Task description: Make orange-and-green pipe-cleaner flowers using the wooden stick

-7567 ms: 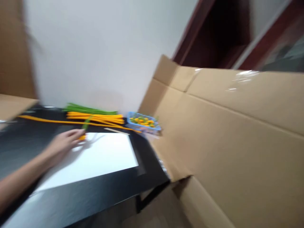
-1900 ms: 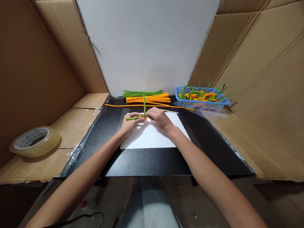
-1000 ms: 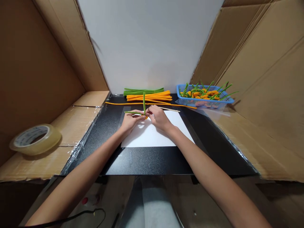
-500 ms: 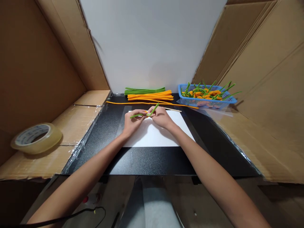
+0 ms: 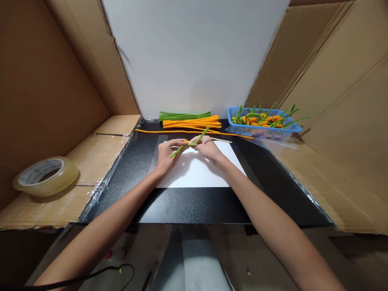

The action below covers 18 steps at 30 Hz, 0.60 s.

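Observation:
Above the white sheet [image 5: 197, 173], my left hand [image 5: 169, 154] pinches a small orange pipe-cleaner piece [image 5: 186, 142] between thumb and fingertips. A green pipe cleaner [image 5: 202, 135] crosses at that spot, one end slanting down past my left fingers and the other rising to the right. My right hand [image 5: 209, 148] is closed on the green pipe cleaner, its fingertips close to the left ones. How the green and orange pieces join is partly hidden by the fingers. Behind my right hand lies a thin pale stick [image 5: 222, 140].
At the back lie a green pipe-cleaner bundle [image 5: 184, 116], an orange bundle [image 5: 191, 121] and long orange strands [image 5: 151, 131]. A blue basket [image 5: 257, 130] at back right holds several green-and-orange pieces. A tape roll [image 5: 47, 177] sits on cardboard at left. Cardboard walls [image 5: 333, 81] flank the black table [image 5: 188, 204].
The green pipe cleaner has turned: its upper end now reaches farther right and up, its lower end points more steeply down. My right hand has shifted slightly right.

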Each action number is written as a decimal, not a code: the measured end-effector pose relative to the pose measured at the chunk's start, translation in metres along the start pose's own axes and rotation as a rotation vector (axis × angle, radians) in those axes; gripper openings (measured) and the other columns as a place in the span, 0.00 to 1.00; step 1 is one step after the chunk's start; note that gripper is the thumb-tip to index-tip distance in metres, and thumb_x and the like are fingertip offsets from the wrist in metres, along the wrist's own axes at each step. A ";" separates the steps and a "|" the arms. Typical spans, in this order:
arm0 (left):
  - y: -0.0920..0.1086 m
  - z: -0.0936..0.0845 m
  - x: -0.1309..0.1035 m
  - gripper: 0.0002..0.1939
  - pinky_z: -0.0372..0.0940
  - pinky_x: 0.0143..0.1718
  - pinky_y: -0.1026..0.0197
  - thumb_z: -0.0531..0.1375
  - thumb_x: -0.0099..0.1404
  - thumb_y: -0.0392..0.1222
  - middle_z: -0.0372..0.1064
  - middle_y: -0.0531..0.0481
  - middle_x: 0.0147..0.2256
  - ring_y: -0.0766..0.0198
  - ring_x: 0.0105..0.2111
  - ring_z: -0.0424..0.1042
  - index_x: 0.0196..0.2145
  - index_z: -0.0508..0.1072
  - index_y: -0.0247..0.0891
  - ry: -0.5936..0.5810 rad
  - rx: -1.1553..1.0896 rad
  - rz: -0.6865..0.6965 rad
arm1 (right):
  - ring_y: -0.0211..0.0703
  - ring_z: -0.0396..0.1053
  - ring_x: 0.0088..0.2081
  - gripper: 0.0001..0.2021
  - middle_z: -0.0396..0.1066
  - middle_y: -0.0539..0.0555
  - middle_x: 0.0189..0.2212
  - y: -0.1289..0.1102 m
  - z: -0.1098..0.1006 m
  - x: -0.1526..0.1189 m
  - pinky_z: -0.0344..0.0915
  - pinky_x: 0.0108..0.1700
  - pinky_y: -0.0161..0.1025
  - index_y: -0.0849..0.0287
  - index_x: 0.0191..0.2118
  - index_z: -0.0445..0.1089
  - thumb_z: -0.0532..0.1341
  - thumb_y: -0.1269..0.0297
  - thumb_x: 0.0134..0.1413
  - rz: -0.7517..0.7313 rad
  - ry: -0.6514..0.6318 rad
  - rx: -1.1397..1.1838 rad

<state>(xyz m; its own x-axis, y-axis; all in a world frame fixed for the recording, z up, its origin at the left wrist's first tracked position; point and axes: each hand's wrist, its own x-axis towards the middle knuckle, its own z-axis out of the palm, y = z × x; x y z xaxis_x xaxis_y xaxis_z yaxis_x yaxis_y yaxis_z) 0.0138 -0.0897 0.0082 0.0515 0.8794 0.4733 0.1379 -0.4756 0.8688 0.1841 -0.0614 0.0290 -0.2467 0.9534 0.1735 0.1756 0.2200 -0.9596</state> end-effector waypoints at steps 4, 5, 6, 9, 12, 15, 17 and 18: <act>-0.004 0.000 0.004 0.17 0.71 0.42 0.55 0.73 0.50 0.47 0.80 0.41 0.37 0.55 0.37 0.78 0.36 0.82 0.34 0.032 -0.187 -0.153 | 0.40 0.66 0.30 0.06 0.69 0.51 0.25 0.003 0.001 0.004 0.60 0.35 0.38 0.59 0.27 0.69 0.61 0.63 0.50 -0.195 0.016 -0.219; -0.004 0.000 0.005 0.17 0.71 0.43 0.55 0.74 0.49 0.47 0.80 0.41 0.37 0.56 0.37 0.78 0.35 0.82 0.34 0.046 -0.226 -0.187 | 0.40 0.65 0.31 0.06 0.69 0.50 0.26 0.003 0.000 0.004 0.60 0.35 0.38 0.59 0.28 0.69 0.61 0.63 0.51 -0.236 0.013 -0.240; -0.003 0.001 0.006 0.17 0.71 0.43 0.55 0.74 0.48 0.46 0.80 0.42 0.36 0.56 0.36 0.78 0.35 0.82 0.34 0.056 -0.264 -0.219 | 0.40 0.65 0.31 0.06 0.69 0.50 0.26 0.003 0.000 0.004 0.61 0.36 0.37 0.59 0.28 0.69 0.61 0.63 0.52 -0.266 0.014 -0.247; -0.001 0.001 0.008 0.17 0.71 0.44 0.55 0.75 0.45 0.44 0.80 0.43 0.34 0.58 0.35 0.78 0.33 0.82 0.34 0.057 -0.376 -0.306 | 0.40 0.65 0.32 0.05 0.69 0.51 0.28 0.004 -0.001 0.003 0.62 0.37 0.38 0.58 0.29 0.68 0.61 0.64 0.52 -0.323 0.038 -0.237; -0.002 0.000 0.010 0.17 0.71 0.45 0.56 0.76 0.43 0.42 0.80 0.43 0.33 0.60 0.35 0.78 0.31 0.82 0.35 0.044 -0.453 -0.353 | 0.41 0.66 0.34 0.06 0.70 0.51 0.30 0.007 0.002 0.004 0.63 0.37 0.38 0.58 0.29 0.68 0.63 0.62 0.51 -0.307 0.081 -0.165; -0.004 -0.001 0.010 0.17 0.71 0.44 0.57 0.76 0.43 0.43 0.80 0.43 0.34 0.60 0.34 0.78 0.32 0.83 0.35 0.043 -0.424 -0.310 | 0.40 0.66 0.30 0.07 0.68 0.50 0.27 0.010 0.008 0.006 0.65 0.32 0.38 0.59 0.28 0.68 0.65 0.62 0.48 -0.134 0.057 0.021; -0.005 -0.001 0.009 0.18 0.71 0.42 0.57 0.76 0.44 0.44 0.80 0.43 0.35 0.59 0.34 0.78 0.33 0.83 0.34 0.042 -0.371 -0.259 | 0.37 0.66 0.27 0.06 0.68 0.50 0.24 0.010 0.011 0.006 0.66 0.31 0.37 0.60 0.26 0.69 0.66 0.65 0.45 0.002 0.043 0.156; -0.005 -0.002 0.008 0.19 0.71 0.42 0.57 0.76 0.44 0.45 0.80 0.42 0.35 0.58 0.35 0.78 0.33 0.83 0.34 0.039 -0.351 -0.239 | 0.37 0.66 0.26 0.06 0.69 0.50 0.24 0.009 0.012 0.006 0.66 0.32 0.37 0.61 0.25 0.70 0.67 0.67 0.44 0.056 0.049 0.215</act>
<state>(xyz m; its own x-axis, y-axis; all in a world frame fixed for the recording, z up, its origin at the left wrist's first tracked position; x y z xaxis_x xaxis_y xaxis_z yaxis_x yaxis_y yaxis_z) 0.0119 -0.0799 0.0082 0.0204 0.9675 0.2519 -0.2040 -0.2426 0.9484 0.1723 -0.0561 0.0185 -0.1951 0.9729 0.1239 -0.0208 0.1222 -0.9923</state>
